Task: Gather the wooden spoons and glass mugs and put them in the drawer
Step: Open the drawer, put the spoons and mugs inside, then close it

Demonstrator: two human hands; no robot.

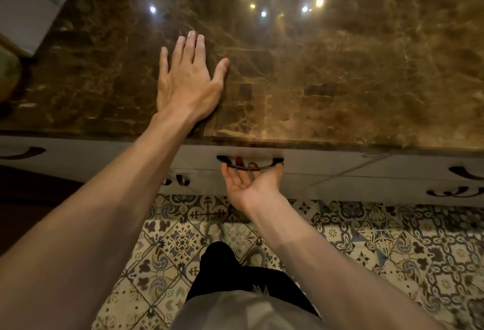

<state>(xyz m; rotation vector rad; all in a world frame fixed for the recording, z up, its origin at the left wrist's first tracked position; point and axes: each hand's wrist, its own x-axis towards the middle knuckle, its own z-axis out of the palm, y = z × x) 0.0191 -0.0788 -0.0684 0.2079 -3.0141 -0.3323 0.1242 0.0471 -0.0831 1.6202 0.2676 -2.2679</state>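
Note:
My left hand (189, 80) lies flat, palm down, fingers spread, on the brown marble countertop (340, 67) near its front edge. Below the edge, my right hand (248, 180) is turned palm up with its fingers hooked under the dark curved handle (269, 164) of the white drawer front (314, 170). The drawer looks closed. No wooden spoons or glass mugs are in view.
More dark handles sit on the cabinet fronts at left (23, 153) and right (463, 172). A pale box-like object (28, 7) stands at the counter's far left. Patterned floor tiles (392, 246) and my dark trouser leg (230, 272) are below.

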